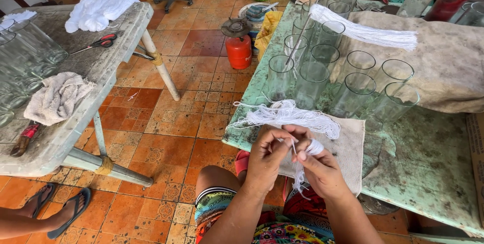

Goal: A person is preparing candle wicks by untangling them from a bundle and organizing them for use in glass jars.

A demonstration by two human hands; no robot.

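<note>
Two hands meet at my lap edge, head view: my left hand (267, 159) pinches a white string (294, 147) taut so my right hand (318, 169), wrapped in its loops, can wind it. Loose string pile (287, 115) lies just beyond my fingers, glasses (312, 80) farther out.

L hand (267, 159) & R hand (316, 166) together at lap, fingers pinched, touching.
</note>
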